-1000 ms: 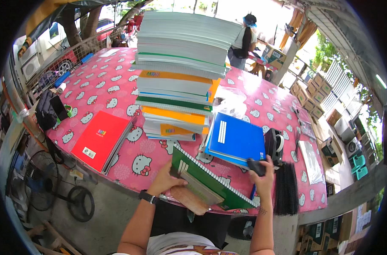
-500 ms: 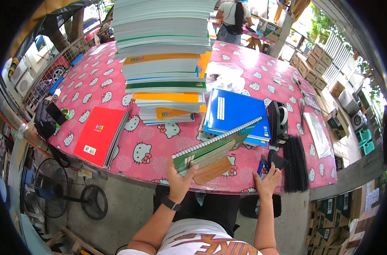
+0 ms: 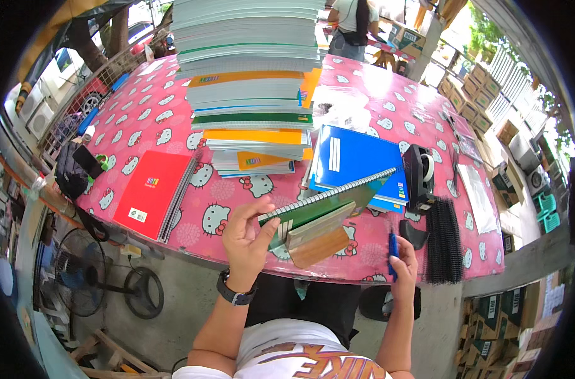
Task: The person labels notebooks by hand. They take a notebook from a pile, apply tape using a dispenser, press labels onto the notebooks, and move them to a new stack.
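A green spiral notebook stands tilted on its edge near the table's front, its wire coil upward. It rests by a wooden block with a paler upright strip. My left hand pinches the notebook's left end, thumb in front and fingers behind the coil. In my right hand are blue-handled pliers, lifted with the jaws pointing away from me; the jaws are blurred. Beside that hand lies a dark curved object, and further right a bundle of black spiral coils.
A tall stack of notebooks rises at the centre. Red notebooks lie left, blue ones right, beside a black tape dispenser. Clear plastic lies behind. A person stands beyond the pink-covered table. A fan stands lower left.
My right hand has picked the pliers up from the table. My left hand has shifted up and left along the notebook's end, and its fingers now show over the coil. The view has shifted slightly.
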A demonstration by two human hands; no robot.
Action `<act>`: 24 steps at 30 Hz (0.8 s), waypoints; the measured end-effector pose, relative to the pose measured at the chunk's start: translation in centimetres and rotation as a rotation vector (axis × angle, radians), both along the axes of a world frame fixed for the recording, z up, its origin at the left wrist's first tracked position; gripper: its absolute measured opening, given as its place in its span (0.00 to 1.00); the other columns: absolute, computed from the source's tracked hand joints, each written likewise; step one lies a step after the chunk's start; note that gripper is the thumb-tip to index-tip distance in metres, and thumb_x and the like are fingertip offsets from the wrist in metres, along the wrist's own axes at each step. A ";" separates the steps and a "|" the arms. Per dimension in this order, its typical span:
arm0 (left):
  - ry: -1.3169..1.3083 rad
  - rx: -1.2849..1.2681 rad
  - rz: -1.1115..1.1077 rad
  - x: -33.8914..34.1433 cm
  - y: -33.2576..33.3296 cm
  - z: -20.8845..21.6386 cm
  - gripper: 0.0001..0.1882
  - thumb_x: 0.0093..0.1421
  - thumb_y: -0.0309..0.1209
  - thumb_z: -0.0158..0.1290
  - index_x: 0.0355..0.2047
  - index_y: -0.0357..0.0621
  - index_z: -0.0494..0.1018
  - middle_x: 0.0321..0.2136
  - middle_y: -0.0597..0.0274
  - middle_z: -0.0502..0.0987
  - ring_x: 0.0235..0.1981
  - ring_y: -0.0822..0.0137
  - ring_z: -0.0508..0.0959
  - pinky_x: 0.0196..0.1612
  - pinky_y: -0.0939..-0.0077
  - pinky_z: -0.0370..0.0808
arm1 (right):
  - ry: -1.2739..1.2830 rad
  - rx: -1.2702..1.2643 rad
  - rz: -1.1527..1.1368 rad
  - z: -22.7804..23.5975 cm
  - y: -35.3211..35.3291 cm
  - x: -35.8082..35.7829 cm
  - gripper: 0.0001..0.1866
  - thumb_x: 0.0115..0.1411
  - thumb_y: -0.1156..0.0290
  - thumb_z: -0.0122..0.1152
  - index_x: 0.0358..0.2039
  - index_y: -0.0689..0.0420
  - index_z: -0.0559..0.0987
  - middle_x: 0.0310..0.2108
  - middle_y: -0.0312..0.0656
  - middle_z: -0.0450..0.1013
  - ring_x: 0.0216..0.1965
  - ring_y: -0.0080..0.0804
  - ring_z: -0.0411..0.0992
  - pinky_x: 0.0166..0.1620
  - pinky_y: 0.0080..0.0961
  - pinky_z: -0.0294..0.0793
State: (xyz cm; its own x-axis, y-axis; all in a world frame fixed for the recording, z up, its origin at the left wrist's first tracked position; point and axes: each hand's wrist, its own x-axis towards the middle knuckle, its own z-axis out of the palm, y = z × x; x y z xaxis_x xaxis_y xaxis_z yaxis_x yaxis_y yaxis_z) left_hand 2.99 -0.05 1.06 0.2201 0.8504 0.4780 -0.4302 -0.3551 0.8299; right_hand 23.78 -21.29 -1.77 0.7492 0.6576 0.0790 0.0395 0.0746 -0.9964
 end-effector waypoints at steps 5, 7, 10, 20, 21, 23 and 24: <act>0.135 -0.038 -0.052 -0.8 0.3 0.2 0.12 0.50 0.19 0.59 0.37 0.32 0.75 0.36 0.58 0.74 0.37 0.70 0.73 0.42 0.79 0.69 | -0.597 -0.024 0.296 3.4 4.3 -6.4 0.27 0.45 0.72 0.65 0.48 0.58 0.72 0.40 0.46 0.70 0.40 0.38 0.68 0.45 0.31 0.68; 0.209 -0.080 -0.063 -1.3 0.5 -0.1 0.13 0.50 0.18 0.59 0.37 0.32 0.75 0.34 0.60 0.74 0.36 0.72 0.73 0.41 0.80 0.69 | -0.689 0.036 0.343 5.0 6.1 -9.1 0.28 0.44 0.73 0.66 0.48 0.58 0.72 0.41 0.49 0.68 0.40 0.45 0.67 0.44 0.35 0.68; 0.246 0.069 0.003 -1.0 0.6 -0.1 0.12 0.51 0.21 0.59 0.38 0.34 0.76 0.29 0.66 0.72 0.29 0.78 0.69 0.30 0.86 0.65 | -0.796 0.042 0.306 6.0 7.6 -10.9 0.28 0.44 0.73 0.65 0.49 0.57 0.72 0.42 0.49 0.67 0.39 0.48 0.65 0.43 0.38 0.67; 0.329 0.202 0.163 -0.9 0.2 -0.4 0.13 0.49 0.18 0.59 0.37 0.34 0.77 0.25 0.68 0.69 0.25 0.78 0.67 0.25 0.84 0.62 | -0.954 -0.067 0.191 5.8 8.4 -12.2 0.27 0.46 0.68 0.63 0.50 0.56 0.71 0.40 0.48 0.66 0.39 0.47 0.65 0.40 0.38 0.65; 0.343 0.245 0.196 -0.9 0.1 -0.3 0.13 0.48 0.18 0.59 0.37 0.34 0.77 0.24 0.67 0.69 0.25 0.77 0.66 0.24 0.83 0.61 | -0.852 -0.023 0.252 5.6 8.3 -12.2 0.26 0.49 0.68 0.61 0.50 0.57 0.71 0.40 0.48 0.67 0.38 0.45 0.67 0.39 0.37 0.67; 0.384 0.266 0.200 -1.1 -0.2 0.3 0.13 0.48 0.19 0.59 0.36 0.34 0.77 0.24 0.67 0.69 0.25 0.76 0.66 0.25 0.83 0.62 | -0.750 0.020 0.310 5.6 8.1 -11.8 0.25 0.51 0.67 0.60 0.50 0.58 0.70 0.40 0.48 0.68 0.37 0.42 0.69 0.37 0.35 0.70; 0.426 0.289 0.205 -1.1 -0.3 0.4 0.13 0.47 0.19 0.60 0.36 0.34 0.77 0.23 0.66 0.70 0.25 0.75 0.66 0.26 0.82 0.62 | -0.042 -0.015 0.520 6.0 8.0 -11.2 0.24 0.53 0.67 0.59 0.50 0.62 0.70 0.41 0.49 0.70 0.36 0.41 0.72 0.37 0.33 0.73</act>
